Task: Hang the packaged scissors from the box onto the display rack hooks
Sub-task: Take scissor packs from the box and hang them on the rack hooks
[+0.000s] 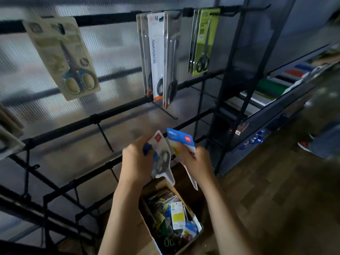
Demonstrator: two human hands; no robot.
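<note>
Above the box (185, 242), each hand grips its own pack: the left hand (137, 159) curls round a white pack (162, 153) showing grey scissor handles, and the right hand (195, 161) pinches a blue pack (181, 141), the two cards touching or overlapping between the hands. With both hands full, threading a card's hole onto the bare hook (166, 112) just above them looks awkward, so a pack could slip back into the box. The cards could also snag each other, or knock the packs (160, 57) already hanging higher up.

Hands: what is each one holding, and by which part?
Left hand grips a white scissors pack by its left edge, near the middle. Right hand pinches a blue-topped pack just below its blue header.
</note>
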